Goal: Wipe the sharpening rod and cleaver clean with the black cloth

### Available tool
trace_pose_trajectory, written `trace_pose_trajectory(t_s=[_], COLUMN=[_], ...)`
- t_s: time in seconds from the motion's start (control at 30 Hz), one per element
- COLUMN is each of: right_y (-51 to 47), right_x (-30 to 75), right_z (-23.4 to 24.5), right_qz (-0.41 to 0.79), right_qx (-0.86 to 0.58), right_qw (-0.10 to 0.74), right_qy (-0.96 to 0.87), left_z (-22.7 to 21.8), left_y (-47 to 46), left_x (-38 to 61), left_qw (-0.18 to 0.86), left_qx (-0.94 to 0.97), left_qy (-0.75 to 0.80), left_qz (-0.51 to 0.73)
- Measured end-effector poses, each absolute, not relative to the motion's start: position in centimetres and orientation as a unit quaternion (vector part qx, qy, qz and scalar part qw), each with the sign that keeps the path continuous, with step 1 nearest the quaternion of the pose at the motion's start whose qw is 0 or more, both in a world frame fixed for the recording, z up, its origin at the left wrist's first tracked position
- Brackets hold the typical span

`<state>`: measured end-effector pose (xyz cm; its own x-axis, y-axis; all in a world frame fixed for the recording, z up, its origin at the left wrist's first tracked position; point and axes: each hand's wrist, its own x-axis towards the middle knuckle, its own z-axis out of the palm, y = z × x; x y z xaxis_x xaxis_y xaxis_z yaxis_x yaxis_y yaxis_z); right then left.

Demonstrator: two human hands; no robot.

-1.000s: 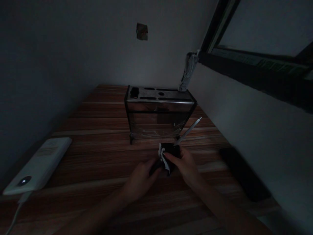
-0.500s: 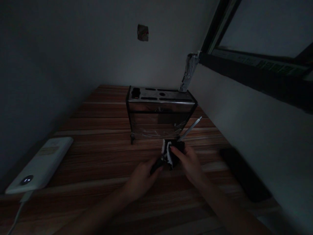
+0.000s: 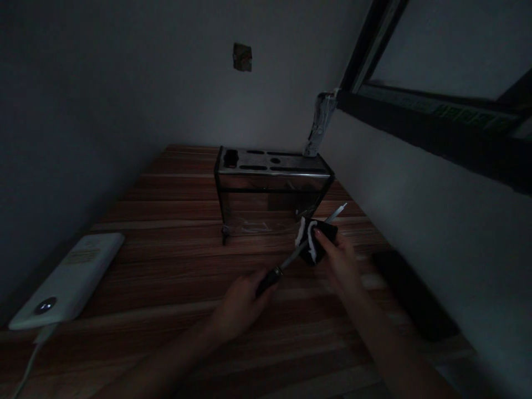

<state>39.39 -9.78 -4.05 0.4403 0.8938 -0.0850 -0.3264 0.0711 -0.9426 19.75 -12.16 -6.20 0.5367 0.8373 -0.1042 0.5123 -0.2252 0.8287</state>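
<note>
My left hand (image 3: 239, 302) is closed around the dark handle of a knife (image 3: 291, 257), whose blade points up and to the right. My right hand (image 3: 338, 260) pinches a folded black and white cloth (image 3: 312, 241) around the upper part of the blade; the tip shows beyond the cloth. Just behind stands a metal knife block (image 3: 272, 194) with slots in its top, on a wooden table (image 3: 174, 260).
A white power bank (image 3: 68, 280) with a cable lies at the table's left edge. A dark flat object (image 3: 409, 293) lies on the right by the wall. A foil-wrapped item (image 3: 318, 124) leans in the corner under the window frame.
My right hand has slid the cloth up along the blade, from near the handle toward the tip. My left hand and the knife have stayed in place.
</note>
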Motion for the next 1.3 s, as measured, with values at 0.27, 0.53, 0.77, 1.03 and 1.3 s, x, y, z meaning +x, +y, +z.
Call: trace_pose_trajectory(t_s=[0.27, 0.53, 0.77, 1.03, 1.3], right_y=[-8.5, -7.8, -7.6, -7.6, -8.0], right_x=[41.8, 44.1, 44.6, 44.2, 42.6], right_z=[-3.7, -3.2, -3.3, -3.5, -3.3], right_qz=[0.373, 0.303, 0.278, 0.311, 0.382], right_qx=[-0.497, -0.471, -0.479, -0.459, -0.482], right_qw=[0.746, 0.796, 0.806, 0.802, 0.761], right_qy=[-0.238, -0.232, -0.209, -0.221, -0.205], left_z=[-6.4, -6.2, -6.5, -6.6, -6.5], left_y=[-12.2, -12.3, -12.4, -12.3, -12.3], left_x=[19.8, 19.8, 19.6, 19.6, 19.6], left_qw=[0.426, 0.397, 0.393, 0.394, 0.402], left_qx=[0.769, 0.792, 0.801, 0.798, 0.79], left_qy=[0.439, 0.436, 0.426, 0.428, 0.432], left_qz=[0.183, 0.158, 0.15, 0.155, 0.168])
